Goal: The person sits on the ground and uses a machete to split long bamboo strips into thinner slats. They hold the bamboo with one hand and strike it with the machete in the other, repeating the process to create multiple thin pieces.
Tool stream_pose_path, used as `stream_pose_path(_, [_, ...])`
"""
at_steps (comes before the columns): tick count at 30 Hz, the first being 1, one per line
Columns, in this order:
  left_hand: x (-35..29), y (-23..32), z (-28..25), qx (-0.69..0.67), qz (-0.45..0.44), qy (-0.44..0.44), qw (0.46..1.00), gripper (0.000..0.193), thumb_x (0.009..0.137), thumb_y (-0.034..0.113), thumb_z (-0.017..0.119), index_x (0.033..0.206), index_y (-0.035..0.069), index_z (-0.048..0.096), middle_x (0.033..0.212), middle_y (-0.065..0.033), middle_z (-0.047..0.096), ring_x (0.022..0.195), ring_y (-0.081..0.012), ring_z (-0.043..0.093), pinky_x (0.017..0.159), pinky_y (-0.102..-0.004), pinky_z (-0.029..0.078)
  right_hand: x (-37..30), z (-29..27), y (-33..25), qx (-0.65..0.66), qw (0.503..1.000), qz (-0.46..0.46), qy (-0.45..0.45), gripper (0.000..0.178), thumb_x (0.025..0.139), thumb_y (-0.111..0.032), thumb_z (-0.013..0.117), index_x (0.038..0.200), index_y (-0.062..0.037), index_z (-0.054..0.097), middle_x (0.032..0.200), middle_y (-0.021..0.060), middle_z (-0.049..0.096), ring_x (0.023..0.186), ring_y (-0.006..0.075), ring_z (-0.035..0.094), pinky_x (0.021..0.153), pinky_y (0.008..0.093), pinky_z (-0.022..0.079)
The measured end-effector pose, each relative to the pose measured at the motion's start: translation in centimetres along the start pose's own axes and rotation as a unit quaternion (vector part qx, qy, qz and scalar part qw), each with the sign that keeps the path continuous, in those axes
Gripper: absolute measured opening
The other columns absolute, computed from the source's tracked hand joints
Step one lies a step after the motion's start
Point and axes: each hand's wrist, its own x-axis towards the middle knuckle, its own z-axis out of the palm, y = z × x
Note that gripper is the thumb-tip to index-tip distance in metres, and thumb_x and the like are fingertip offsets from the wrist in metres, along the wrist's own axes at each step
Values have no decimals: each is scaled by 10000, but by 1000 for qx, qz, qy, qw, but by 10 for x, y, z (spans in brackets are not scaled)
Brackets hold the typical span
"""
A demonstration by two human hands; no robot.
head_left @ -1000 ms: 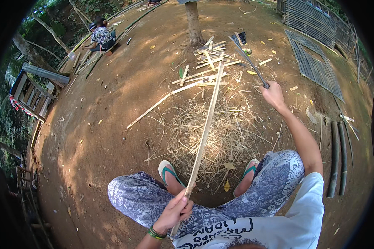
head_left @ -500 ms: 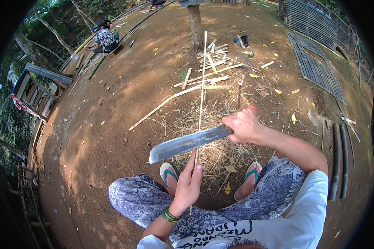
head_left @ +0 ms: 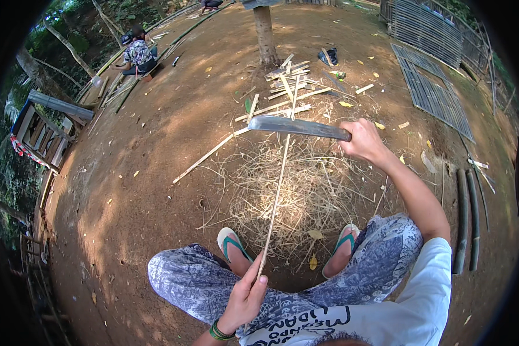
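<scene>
My right hand (head_left: 363,138) is closed round the handle of a machete (head_left: 297,127), its long grey blade reaching left across a thin bamboo strip (head_left: 278,190). My left hand (head_left: 247,297) grips that strip near its lower end, close to my left knee. From there the strip runs up and away, passing at the blade near its far part. Whether the edge touches the strip I cannot tell. Under the strip, between my sandalled feet and beyond, lies a heap of pale bamboo shavings (head_left: 305,179).
Split bamboo pieces (head_left: 285,95) lie piled before a tree trunk (head_left: 265,37). Dark bamboo poles (head_left: 462,222) rest at my right, with a slatted bamboo panel (head_left: 435,92) farther off. At the far left a person (head_left: 137,55) sits low among poles. A small wooden shelter (head_left: 49,130) stands left.
The machete has moved away from me along the strip, up and to the right, with my right arm stretching out. My left hand has drawn slightly nearer my body with the strip.
</scene>
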Motion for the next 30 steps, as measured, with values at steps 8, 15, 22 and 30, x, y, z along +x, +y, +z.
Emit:
stream_pose_path(8, [-50,-24,-15,-88,-60,-64,992,532,1065,110,442,1566,36,280,722,54,415,589,-26,375,532,-200,325,10,-1,111,10,976,218,23,247,771,-253,655,773,-9,693,674,227,657,679,387,671,682,504,521])
stream_pose_path(15, [-9,-26,-24,-309,-72,-58,947,528,1101,353,344,1550,82,275,741,2,415,478,-54,353,431,-204,293,-10,-3,34,87,979,180,36,257,797,-247,665,770,9,679,606,180,617,604,320,629,662,457,496])
stream_pose_path(22, [56,-15,-8,-442,-40,-142,885,486,1110,329,309,1581,268,205,754,-10,398,447,-50,297,404,-192,257,-31,11,-75,99,985,-142,-23,142,698,-172,671,629,-98,572,510,68,563,427,262,563,471,425,451])
stream_pose_path(30, [55,-10,-10,-448,-46,-159,879,507,1110,325,305,1591,329,147,732,-1,376,430,-43,288,393,-186,242,-28,-2,-83,99,972,-212,17,119,690,-171,646,663,-88,565,564,103,614,497,318,632,521,469,520])
